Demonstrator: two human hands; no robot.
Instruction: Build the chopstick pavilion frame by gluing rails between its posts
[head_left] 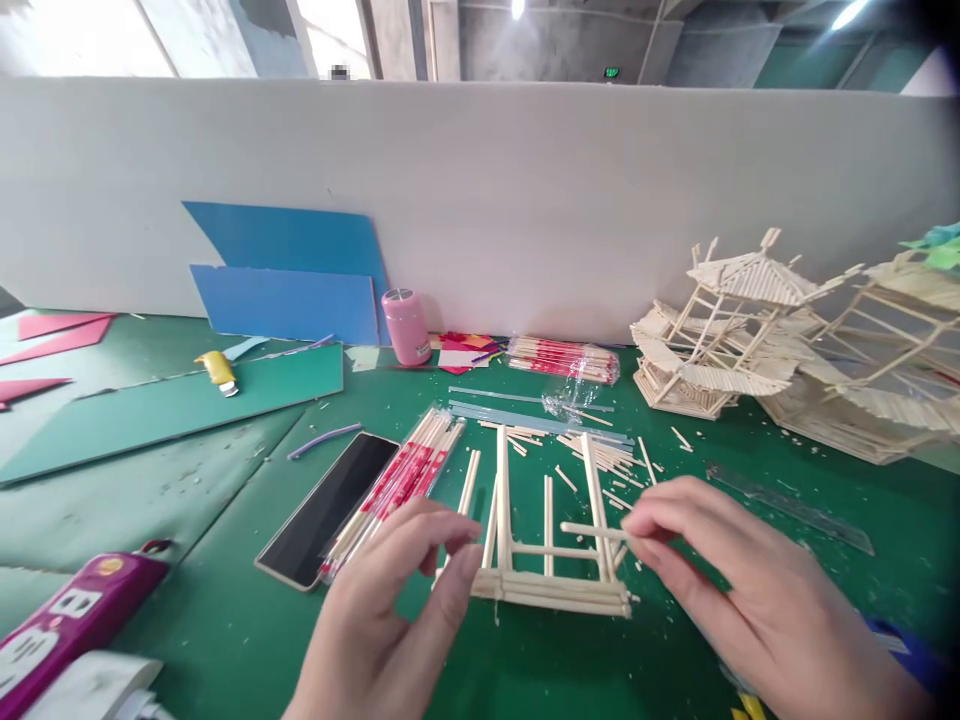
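Note:
My right hand [750,590] pinches one end of a short wooden stick [589,530] between thumb and fingertips. The stick points left, above a small frame of wooden sticks [555,592]. This frame has a thick bundled bar along its near side, with several sticks rising or reaching away from it. At the frame's left end is my left hand [397,610], thumb and forefinger tips brought nearly together. What those tips hold, if anything, I cannot make out. Loose cut sticks [607,455] lie scattered behind the frame.
Left of the frame lie a packet of sticks [405,470] and a phone [330,510]. A pink bottle [406,328], blue boards [292,300] and a yellow cutter [217,370] are farther back. Stick-built pavilions [720,340] stand right, near a clear ruler [791,508].

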